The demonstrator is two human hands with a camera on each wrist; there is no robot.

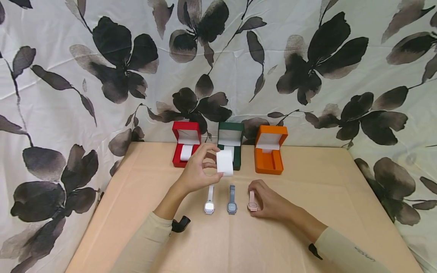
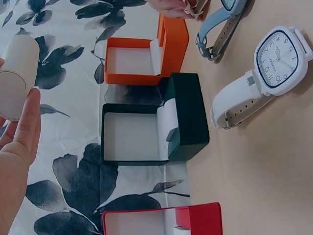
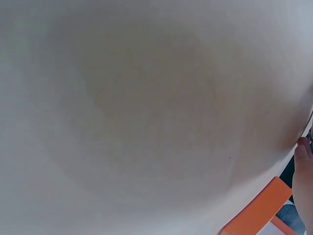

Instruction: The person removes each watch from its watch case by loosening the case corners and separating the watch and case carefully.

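My left hand (image 1: 198, 170) pinches a white watch cushion (image 1: 224, 163) between thumb and fingers, up above the table in front of the green box. The same cushion (image 2: 23, 58) shows its rounded end in the left wrist view. At the right, my right hand (image 1: 273, 201) has its thumb and fingers about a pink watch (image 1: 252, 206), which lies on the table and is partly covered. Beside it lie a blue watch (image 1: 231, 206) and a white watch (image 1: 209, 206), both with straps pointing away. In the right wrist view only part of that hand (image 3: 304, 181) appears.
Three lidded boxes stand open at the table's back edge: a red box (image 1: 177, 157) with a white cushion inside, a green box (image 1: 237, 161) with white showing inside, and an orange box (image 1: 269, 167) without a cushion. Behind them hangs a floral cloth (image 1: 252, 83).
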